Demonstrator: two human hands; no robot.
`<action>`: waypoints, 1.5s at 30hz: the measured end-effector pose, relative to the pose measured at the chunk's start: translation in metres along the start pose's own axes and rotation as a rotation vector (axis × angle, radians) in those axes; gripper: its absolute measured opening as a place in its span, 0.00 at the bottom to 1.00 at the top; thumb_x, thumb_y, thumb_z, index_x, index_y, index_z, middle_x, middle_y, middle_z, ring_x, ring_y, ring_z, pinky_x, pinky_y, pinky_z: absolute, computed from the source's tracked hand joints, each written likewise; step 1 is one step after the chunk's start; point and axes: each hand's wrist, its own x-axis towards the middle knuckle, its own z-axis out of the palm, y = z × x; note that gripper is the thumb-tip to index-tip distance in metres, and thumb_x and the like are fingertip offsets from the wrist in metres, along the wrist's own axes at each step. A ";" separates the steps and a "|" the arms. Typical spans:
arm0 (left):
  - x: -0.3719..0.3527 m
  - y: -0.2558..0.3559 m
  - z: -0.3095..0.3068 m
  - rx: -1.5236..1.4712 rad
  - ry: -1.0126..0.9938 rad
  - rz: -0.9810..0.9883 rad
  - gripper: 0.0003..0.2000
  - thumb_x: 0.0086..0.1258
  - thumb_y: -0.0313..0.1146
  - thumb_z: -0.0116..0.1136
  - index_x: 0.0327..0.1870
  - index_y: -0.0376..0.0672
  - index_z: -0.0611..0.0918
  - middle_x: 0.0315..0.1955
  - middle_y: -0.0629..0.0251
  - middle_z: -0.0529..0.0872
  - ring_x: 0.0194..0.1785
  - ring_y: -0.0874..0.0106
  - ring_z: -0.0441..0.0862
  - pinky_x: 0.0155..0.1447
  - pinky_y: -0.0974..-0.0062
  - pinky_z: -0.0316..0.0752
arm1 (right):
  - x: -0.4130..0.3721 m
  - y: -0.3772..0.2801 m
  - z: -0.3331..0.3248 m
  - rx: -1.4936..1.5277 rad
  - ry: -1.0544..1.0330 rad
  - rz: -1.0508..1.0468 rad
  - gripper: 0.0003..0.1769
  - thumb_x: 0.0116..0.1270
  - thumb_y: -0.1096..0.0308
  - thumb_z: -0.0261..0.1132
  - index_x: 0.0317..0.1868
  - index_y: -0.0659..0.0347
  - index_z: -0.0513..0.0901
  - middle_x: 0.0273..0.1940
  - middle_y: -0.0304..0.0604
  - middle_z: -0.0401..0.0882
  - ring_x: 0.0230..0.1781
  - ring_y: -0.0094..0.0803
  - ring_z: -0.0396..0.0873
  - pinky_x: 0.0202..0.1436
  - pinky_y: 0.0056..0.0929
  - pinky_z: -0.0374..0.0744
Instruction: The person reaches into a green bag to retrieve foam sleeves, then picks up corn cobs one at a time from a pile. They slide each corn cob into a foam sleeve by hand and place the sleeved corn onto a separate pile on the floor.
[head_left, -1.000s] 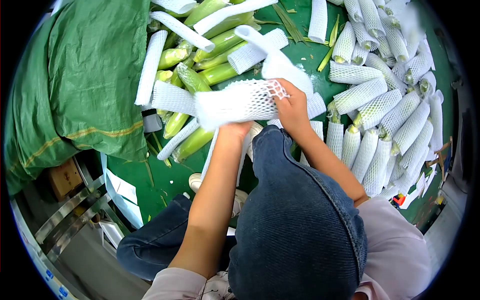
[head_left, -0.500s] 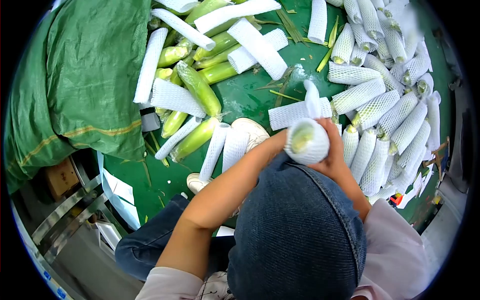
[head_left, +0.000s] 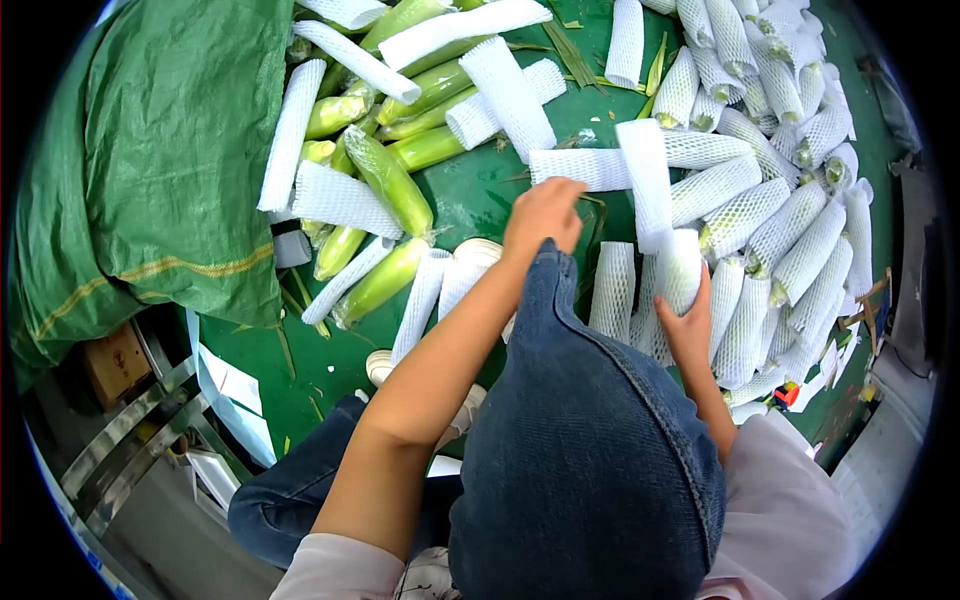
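Note:
My right hand (head_left: 688, 322) is wrapped round the lower part of a corn cob in a white foam net sleeve (head_left: 680, 272), beside the right-hand pile. A flat white foam sleeve (head_left: 648, 185) lies just above that cob, and the two overlap in view. My left hand (head_left: 545, 218) is bent at the wrist, its fingers loosely curled and slightly apart, with nothing visible in them. It is just below the left end of another loose foam sleeve (head_left: 590, 168) on the green floor (head_left: 480, 205).
Green corn cobs (head_left: 390, 180), some in clear film, lie at upper left among loose foam sleeves. A green sack (head_left: 180, 150) stands left of them. Sleeved cobs (head_left: 810, 250) are heaped on the right. A dark blue cap (head_left: 590, 450) covers the lower middle of the view.
My hands have moved apart, the left up and leftward. The sleeved cob has shifted right with my right hand and tipped from end-on. More sleeved cobs show below.

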 end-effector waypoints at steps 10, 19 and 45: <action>-0.042 -0.006 -0.012 -0.565 0.109 -0.227 0.12 0.66 0.19 0.52 0.49 0.38 0.81 0.38 0.58 0.84 0.39 0.68 0.81 0.43 0.76 0.75 | 0.215 -0.041 0.090 -0.367 0.056 -0.046 0.25 0.62 0.57 0.66 0.54 0.66 0.80 0.52 0.60 0.80 0.50 0.57 0.79 0.56 0.46 0.76; 0.006 0.025 -0.114 0.022 0.567 0.194 0.34 0.73 0.45 0.53 0.75 0.39 0.58 0.76 0.47 0.51 0.77 0.48 0.52 0.78 0.56 0.45 | 0.115 -0.230 0.103 0.970 -0.976 -0.132 0.22 0.65 0.65 0.60 0.57 0.65 0.79 0.49 0.43 0.83 0.48 0.26 0.80 0.54 0.27 0.77; -0.091 -0.079 -0.155 -1.617 0.605 -0.816 0.21 0.67 0.41 0.56 0.58 0.39 0.77 0.53 0.58 0.83 0.54 0.63 0.82 0.59 0.63 0.77 | 0.117 -0.280 0.290 -0.055 -0.515 -0.655 0.28 0.56 0.71 0.63 0.57 0.68 0.67 0.40 0.64 0.82 0.43 0.58 0.81 0.47 0.50 0.79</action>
